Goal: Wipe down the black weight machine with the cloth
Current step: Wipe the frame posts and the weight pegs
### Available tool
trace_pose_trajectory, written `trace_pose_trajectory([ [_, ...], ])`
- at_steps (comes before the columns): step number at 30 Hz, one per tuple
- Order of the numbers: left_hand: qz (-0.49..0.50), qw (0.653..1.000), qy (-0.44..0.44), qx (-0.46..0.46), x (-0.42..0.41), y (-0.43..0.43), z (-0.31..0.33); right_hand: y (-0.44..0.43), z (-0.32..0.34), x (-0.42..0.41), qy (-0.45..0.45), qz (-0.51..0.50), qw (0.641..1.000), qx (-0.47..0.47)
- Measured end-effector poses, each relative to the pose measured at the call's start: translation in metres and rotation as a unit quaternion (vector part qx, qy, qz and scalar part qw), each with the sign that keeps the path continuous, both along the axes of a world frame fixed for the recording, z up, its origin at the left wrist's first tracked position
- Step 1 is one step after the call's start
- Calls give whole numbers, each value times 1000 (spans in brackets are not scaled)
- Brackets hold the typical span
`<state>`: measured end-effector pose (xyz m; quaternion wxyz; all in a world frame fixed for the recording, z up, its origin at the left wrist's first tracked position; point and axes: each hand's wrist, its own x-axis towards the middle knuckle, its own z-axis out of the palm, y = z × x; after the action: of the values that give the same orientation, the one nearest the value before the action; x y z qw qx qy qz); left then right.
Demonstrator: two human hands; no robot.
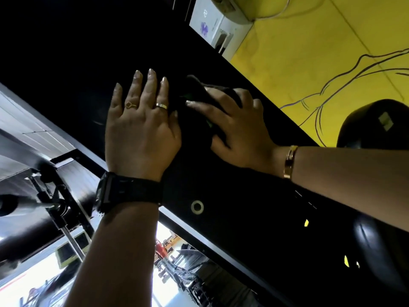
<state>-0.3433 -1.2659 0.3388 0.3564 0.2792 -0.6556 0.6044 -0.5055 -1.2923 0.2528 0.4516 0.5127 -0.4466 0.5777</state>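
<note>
The black weight machine ran as a broad dark panel slantwise across the view, seen from below. The left grip lay flat against this panel, its 4 fingers straight and spread, holding nothing. It wore 2 rings, and a black watch sat on the wrist below it.

Just beside it, to the right, the right grip was pressed to the same panel with its fingers curled over the cloth. The cloth was dark with small flecks of green, bunched between the palm and the machine, and a fold of it stuck out past the thumb toward the left grip. How far it spread under the palm could not be told against the black surface. A gold bracelet circled the right wrist.

Lower on the panel was a small pale eyelet. Behind the machine stood a yellow wall with thin dark lines drawn on it, and a rounded black pad showed at the right edge
</note>
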Motion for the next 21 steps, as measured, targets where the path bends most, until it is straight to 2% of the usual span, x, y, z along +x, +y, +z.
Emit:
trace_pose_trajectory([
  [3, -5, 1000, -4, -11, 1, -1, 0, -8, 22, -17, 8, 1, 1000, -26],
  [5, -10, 1000, -10, -10, 1, 0, 0, -11, 32, -26, -20, 0, 1000, -20],
  [8, -11, 998, -55, -1, 1, 2, -2, -11, 38, -30, -104, 26, 994, 8],
  [11, 11, 993, -119, 13, 2, 5, -4, -7, 36, -23, -218, 46, 972, 69],
  [14, 42, 991, -127, 20, 1, 5, -10, 1, 14, -6, -277, 74, 950, 121],
  [16, 52, 993, -106, 20, -1, 4, -21, 5, -12, 5, -253, 69, 959, 113],
  [18, 52, 995, -82, 25, -5, 2, -37, 5, -37, 8, -179, 54, 979, 83],
  [21, 52, 996, -63, 21, -8, -1, -53, -2, -45, -13, -129, 53, 989, 54],
])
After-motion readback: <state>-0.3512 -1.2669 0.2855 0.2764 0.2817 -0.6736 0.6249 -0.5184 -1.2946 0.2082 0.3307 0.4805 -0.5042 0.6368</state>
